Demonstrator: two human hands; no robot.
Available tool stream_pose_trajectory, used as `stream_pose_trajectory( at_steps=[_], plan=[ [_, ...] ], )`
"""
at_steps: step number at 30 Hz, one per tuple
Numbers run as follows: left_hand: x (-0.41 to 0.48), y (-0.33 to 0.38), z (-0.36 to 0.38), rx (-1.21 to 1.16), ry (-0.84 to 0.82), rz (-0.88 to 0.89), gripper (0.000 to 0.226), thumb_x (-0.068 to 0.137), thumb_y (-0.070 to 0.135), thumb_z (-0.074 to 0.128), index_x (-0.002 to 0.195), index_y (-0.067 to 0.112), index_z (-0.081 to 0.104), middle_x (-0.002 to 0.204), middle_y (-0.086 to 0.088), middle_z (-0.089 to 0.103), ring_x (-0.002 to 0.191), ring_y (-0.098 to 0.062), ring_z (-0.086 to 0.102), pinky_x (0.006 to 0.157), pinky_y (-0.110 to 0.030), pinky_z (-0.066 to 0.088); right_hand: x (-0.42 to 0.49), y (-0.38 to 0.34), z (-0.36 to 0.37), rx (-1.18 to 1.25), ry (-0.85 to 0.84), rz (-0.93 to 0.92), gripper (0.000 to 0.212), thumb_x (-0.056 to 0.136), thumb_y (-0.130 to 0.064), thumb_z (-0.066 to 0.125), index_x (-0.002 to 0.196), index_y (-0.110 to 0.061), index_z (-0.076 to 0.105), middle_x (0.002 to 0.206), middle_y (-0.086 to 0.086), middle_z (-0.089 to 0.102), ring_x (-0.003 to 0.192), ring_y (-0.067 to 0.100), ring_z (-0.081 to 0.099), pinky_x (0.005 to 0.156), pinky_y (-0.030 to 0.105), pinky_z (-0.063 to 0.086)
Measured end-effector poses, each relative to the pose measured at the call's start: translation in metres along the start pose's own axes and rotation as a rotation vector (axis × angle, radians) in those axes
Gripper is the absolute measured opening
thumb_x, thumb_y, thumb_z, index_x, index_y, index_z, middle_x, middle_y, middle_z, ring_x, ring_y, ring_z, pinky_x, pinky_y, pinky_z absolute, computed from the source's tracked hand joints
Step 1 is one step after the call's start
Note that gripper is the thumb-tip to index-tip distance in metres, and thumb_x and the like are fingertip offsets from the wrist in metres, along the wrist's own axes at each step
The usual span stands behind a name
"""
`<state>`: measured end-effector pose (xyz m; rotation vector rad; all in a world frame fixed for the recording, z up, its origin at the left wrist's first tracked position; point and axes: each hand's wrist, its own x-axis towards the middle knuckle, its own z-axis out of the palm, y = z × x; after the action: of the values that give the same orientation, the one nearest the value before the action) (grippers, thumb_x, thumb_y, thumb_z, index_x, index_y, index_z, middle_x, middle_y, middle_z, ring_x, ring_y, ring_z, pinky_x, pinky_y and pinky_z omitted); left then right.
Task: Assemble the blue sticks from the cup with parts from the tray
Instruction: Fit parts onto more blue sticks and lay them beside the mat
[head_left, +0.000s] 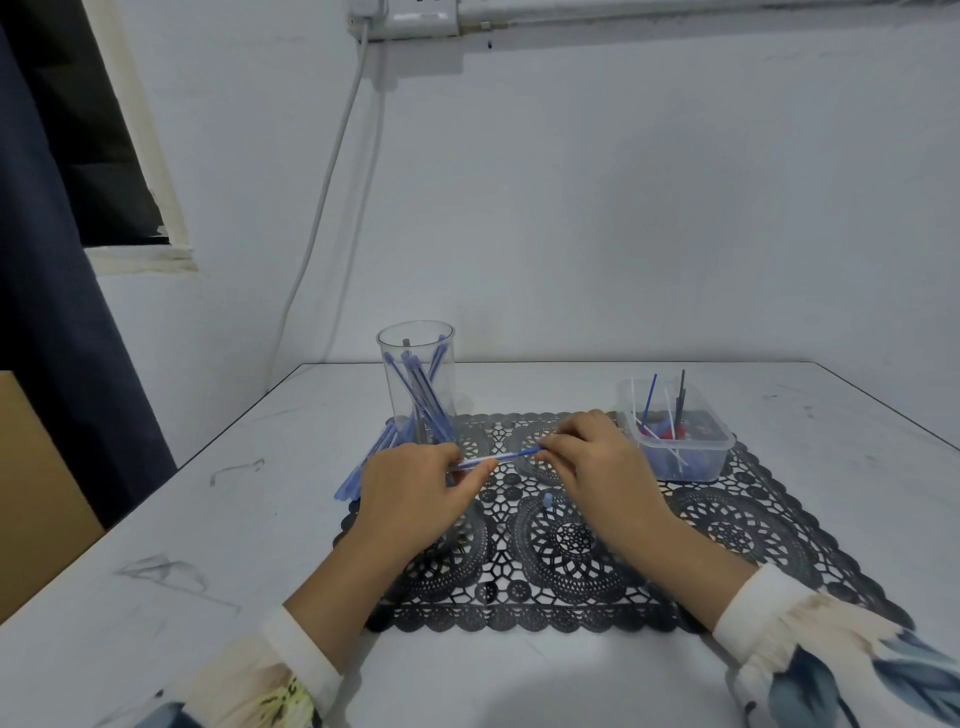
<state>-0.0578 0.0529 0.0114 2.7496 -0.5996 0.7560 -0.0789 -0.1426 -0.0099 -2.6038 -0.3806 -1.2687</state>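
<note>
Above the mat (571, 545), left hand (410, 493) and right hand (597, 457) are pinching opposite ends of a blue stick (498, 458), likely steadying it for fitting a part.

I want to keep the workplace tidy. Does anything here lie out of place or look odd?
A small blue piece lies loose on the black mat, outside the tray. Several blue sticks lie flat left of the cup, not in it; they may be a set-aside pile. Nothing looks spilled or broken.
</note>
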Motion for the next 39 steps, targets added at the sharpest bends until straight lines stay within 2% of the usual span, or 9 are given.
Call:
stream_pose_trajectory(
  at_steps=[6,12,15,18,23,28,31,35,39],
  plan=[
    [-0.001,0.002,0.002,-0.002,-0.004,0.029,0.047,0.086,0.064,0.036,0.063,0.025,0.048,0.051,0.007,0.045,0.054,-0.006,0.045,0.046,-0.019,0.021,-0.004,-0.006,0.005,0.103,-0.148,-0.021,0.045,0.053,0.017,0.075,0.092,-0.005,0.073,0.082,0.009,0.060,0.070,0.024,0.061,0.063,0.023,0.050],
    [-0.001,0.002,0.006,0.027,0.009,0.063,0.052,0.084,0.067,0.034,0.067,0.024,0.055,0.050,0.006,0.043,0.055,-0.008,0.046,0.047,-0.021,0.024,-0.003,-0.017,0.003,0.210,-0.181,0.102,0.032,0.066,0.014,0.071,0.092,-0.004,0.074,0.081,0.009,0.060,0.070,0.025,0.059,0.062,0.037,0.055],
    [-0.001,0.002,0.009,0.043,0.019,0.077,0.060,0.082,0.073,0.026,0.070,0.024,0.060,0.053,0.006,0.050,0.055,-0.006,0.048,0.047,-0.019,0.025,0.000,-0.020,-0.002,0.273,-0.196,0.193,0.024,0.080,0.005,0.065,0.099,-0.007,0.073,0.088,0.008,0.063,0.077,0.021,0.058,0.073,0.023,0.046],
    [-0.002,0.002,0.011,0.047,0.022,0.093,0.060,0.083,0.072,0.028,0.070,0.023,0.060,0.054,0.005,0.053,0.056,-0.007,0.050,0.048,-0.021,0.029,0.001,-0.024,-0.006,0.311,-0.217,0.229,0.026,0.084,0.003,0.061,0.104,-0.010,0.072,0.091,0.007,0.065,0.079,0.014,0.056,0.072,0.007,0.032],
    [-0.001,0.002,0.010,0.047,0.036,0.106,0.059,0.083,0.071,0.030,0.068,0.023,0.059,0.055,0.005,0.055,0.055,-0.006,0.050,0.046,-0.019,0.023,0.001,-0.028,-0.010,0.372,-0.255,0.248,0.039,0.082,0.012,0.055,0.106,-0.014,0.071,0.090,0.003,0.064,0.080,0.012,0.058,0.079,0.018,0.048],
    [-0.001,0.000,0.014,0.028,0.029,0.112,0.064,0.080,0.074,0.022,0.067,0.022,0.057,0.056,0.005,0.054,0.056,-0.005,0.049,0.048,-0.020,0.028,0.002,-0.027,-0.013,0.482,-0.249,0.366,0.043,0.080,0.012,0.058,0.105,-0.021,0.071,0.078,-0.014,0.057,0.072,-0.002,0.054,0.071,0.006,0.044],
    [-0.001,-0.003,0.017,0.002,0.035,0.111,0.072,0.072,0.075,0.010,0.067,0.021,0.057,0.054,0.004,0.053,0.054,-0.005,0.049,0.050,-0.022,0.034,0.003,-0.027,-0.014,0.593,-0.252,0.471,0.046,0.081,0.012,0.056,0.107,-0.024,0.069,0.077,-0.008,0.060,0.064,0.005,0.057,0.068,0.018,0.053],
    [0.000,-0.005,0.017,-0.052,0.010,0.092,0.073,0.071,0.076,0.011,0.066,0.020,0.057,0.055,0.003,0.053,0.054,-0.005,0.049,0.049,-0.022,0.034,0.004,-0.025,-0.014,0.627,-0.258,0.502,0.042,0.080,0.009,0.061,0.107,-0.023,0.068,0.078,-0.004,0.061,0.065,0.012,0.060,0.068,0.023,0.054],
    [0.001,-0.007,0.014,-0.041,0.008,0.077,0.071,0.073,0.076,0.014,0.067,0.022,0.059,0.056,0.003,0.055,0.054,-0.005,0.049,0.047,-0.021,0.029,0.007,-0.021,-0.013,0.561,-0.267,0.467,0.040,0.080,0.007,0.063,0.103,-0.025,0.070,0.081,-0.008,0.060,0.072,0.007,0.058,0.073,0.019,0.053]
  ],
)
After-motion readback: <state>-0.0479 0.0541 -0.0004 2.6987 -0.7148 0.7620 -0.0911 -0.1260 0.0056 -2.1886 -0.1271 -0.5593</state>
